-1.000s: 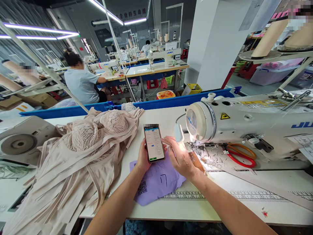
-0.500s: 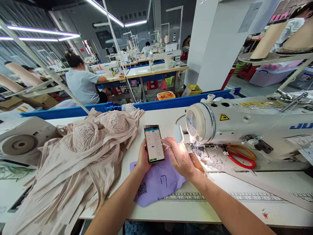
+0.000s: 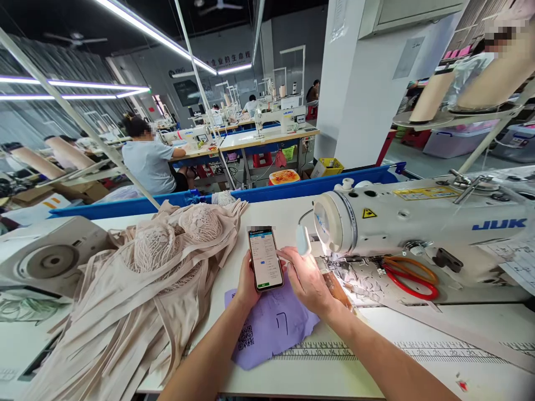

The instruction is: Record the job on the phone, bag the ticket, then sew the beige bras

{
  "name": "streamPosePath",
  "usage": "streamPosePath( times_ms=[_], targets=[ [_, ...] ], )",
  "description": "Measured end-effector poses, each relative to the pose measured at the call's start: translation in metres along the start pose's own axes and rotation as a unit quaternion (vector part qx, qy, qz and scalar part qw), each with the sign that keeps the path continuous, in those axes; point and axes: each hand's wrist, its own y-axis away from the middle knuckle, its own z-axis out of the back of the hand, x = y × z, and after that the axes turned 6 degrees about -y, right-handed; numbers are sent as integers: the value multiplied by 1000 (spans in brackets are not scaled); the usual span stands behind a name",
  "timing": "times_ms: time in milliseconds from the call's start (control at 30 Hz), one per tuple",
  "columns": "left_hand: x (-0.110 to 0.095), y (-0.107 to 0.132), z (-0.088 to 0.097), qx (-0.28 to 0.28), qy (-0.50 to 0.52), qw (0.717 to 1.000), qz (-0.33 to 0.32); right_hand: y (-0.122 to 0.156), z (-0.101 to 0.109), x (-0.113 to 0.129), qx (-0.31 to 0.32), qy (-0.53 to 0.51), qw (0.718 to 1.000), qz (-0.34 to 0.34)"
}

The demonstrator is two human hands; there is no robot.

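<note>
My left hand [image 3: 248, 281] is closed around a smartphone [image 3: 266, 259], held upright with its lit screen of small text facing me. At the phone's right edge is my right hand [image 3: 307, 278], its fingers stretched out toward the screen and holding nothing I can see. Whether a fingertip touches the glass I cannot tell. Under the phone and hands lies a purple sheet [image 3: 273, 334] with a handwritten 17 and QR codes. A sewing machine [image 3: 376, 223] stands just right of my right hand, its lamp shining on the fingers.
To the left, beige lace garments [image 3: 179, 262] with straps are heaped on the white table [image 3: 343, 379]. Orange-and-red-handled scissors [image 3: 412, 278] lie by the machine. A blue fabric trough [image 3: 267, 192] runs along the far edge. Beyond it a co-worker [image 3: 148, 161] sits at another machine.
The camera view has tilted up slightly, so everything sits lower in the picture. Both hands and the phone keep nearly the same positions, with the right fingers still at the phone's edge.
</note>
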Motion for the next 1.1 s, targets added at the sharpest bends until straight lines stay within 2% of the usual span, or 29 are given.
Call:
streamPosePath(
  times_ms=[133, 400, 733, 900, 1100],
  targets=[
    [0, 0, -1, -14, 4, 1000, 7, 0, -2, -3, 0, 14, 1000, -1],
    [-4, 1, -1, -1, -3, 1000, 7, 0, -2, -2, 21, 28, 999, -10],
    [-7, 4, -8, -28, -16, 999, 3, 0, -5, -4, 13, 20, 1000, 4],
    [-6, 2, -5, -50, -6, 999, 9, 2, -8, -3, 3, 8, 1000, 22],
    [-4, -3, 0, -26, 13, 1000, 1, 2, -6, 2, 0, -40, 998, 46]
  ],
)
